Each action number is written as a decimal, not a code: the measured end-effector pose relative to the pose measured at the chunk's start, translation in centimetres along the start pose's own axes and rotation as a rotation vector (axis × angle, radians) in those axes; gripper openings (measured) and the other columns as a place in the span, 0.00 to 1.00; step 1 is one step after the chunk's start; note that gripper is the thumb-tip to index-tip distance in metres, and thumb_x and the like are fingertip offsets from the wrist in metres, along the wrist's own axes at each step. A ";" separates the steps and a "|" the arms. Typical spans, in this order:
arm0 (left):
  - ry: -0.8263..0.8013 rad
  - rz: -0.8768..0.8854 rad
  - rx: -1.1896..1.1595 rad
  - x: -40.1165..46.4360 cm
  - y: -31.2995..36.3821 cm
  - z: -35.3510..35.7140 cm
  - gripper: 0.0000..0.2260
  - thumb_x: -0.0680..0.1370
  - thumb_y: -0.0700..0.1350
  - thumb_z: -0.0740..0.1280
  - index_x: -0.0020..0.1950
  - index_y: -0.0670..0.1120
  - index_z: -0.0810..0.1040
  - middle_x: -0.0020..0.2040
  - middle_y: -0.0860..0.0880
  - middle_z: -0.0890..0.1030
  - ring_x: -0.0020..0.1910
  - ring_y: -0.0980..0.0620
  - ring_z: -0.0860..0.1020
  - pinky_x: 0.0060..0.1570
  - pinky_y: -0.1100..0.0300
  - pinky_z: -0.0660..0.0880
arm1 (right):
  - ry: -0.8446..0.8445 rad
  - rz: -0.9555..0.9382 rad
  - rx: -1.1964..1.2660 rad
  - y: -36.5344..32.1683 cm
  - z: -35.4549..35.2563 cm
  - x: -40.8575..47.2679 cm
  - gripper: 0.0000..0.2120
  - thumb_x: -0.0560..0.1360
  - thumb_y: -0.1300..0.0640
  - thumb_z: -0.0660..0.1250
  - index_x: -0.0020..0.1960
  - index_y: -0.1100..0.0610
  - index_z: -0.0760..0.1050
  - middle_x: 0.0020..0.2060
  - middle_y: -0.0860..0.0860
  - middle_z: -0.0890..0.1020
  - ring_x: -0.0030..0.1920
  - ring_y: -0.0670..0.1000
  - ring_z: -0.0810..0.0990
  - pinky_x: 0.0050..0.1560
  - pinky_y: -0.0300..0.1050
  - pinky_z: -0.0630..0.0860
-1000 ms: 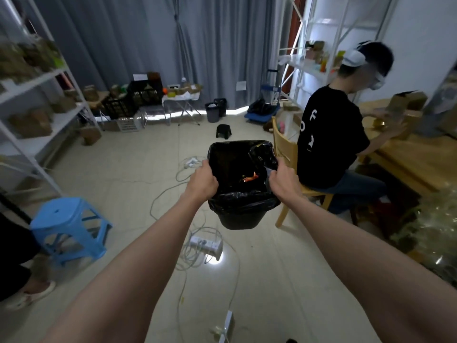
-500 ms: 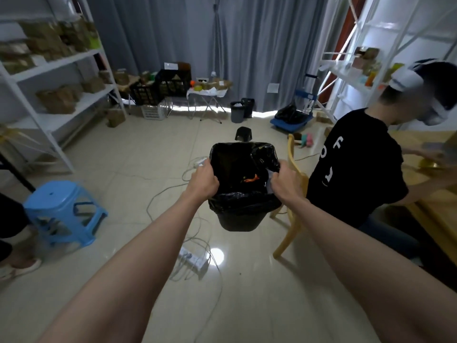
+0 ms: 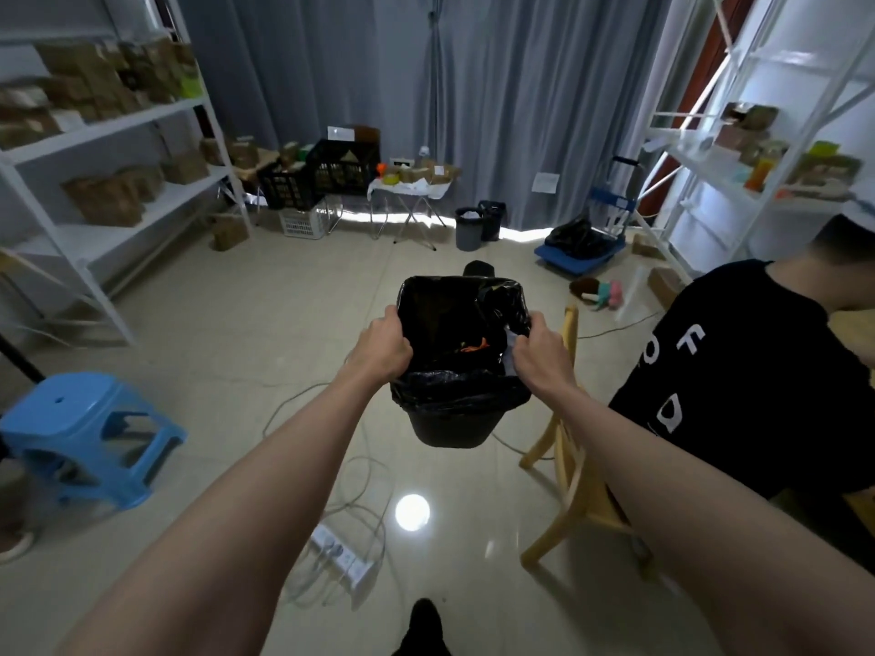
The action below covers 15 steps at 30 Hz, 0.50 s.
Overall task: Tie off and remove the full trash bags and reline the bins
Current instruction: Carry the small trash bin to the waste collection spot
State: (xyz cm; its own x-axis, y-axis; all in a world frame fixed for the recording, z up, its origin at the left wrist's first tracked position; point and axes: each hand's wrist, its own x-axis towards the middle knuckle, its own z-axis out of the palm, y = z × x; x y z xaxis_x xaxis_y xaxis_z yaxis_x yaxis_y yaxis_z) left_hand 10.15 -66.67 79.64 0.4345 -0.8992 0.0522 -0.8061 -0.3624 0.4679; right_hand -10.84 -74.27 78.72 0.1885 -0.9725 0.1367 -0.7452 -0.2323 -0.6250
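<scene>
Left hand [image 3: 384, 348] and right hand [image 3: 537, 353] grip opposite rim edges of the black bin [image 3: 452, 426], fingers curled over its bag [image 3: 461, 393], carried above the floor [image 3: 246, 352]; keep level, watch cables [image 3: 341, 490].

The seated person's black shirt [image 3: 738, 371] bears white letters "F", "O", "D" (others cut off).

Beneath my view I see a glossy beige tiled floor [image 3: 227, 381] carrying a blue plastic stool [image 3: 85, 437] at left, a white power strip [image 3: 342, 556] with looping cables, a wooden chair [image 3: 570, 471] at right, and two small bins [image 3: 478, 227] by the curtain.
</scene>
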 end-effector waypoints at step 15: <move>0.013 0.150 -0.053 31.7 7.8 1.6 0.17 0.75 0.35 0.57 0.65 0.40 0.67 0.53 0.38 0.77 0.50 0.37 0.76 0.49 0.45 0.76 | 0.088 0.035 0.044 0.4 0.7 30.9 0.17 0.80 0.54 0.55 0.68 0.54 0.66 0.50 0.56 0.79 0.46 0.57 0.77 0.46 0.51 0.74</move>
State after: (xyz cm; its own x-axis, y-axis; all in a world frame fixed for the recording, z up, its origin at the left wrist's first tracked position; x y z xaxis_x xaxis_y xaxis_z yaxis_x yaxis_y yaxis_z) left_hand 16.99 -98.39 83.58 0.3167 -0.9387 0.1363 -0.8399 -0.2107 0.5002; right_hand -4.86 -104.43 82.16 0.1043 -0.9781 0.1801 -0.7212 -0.1991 -0.6635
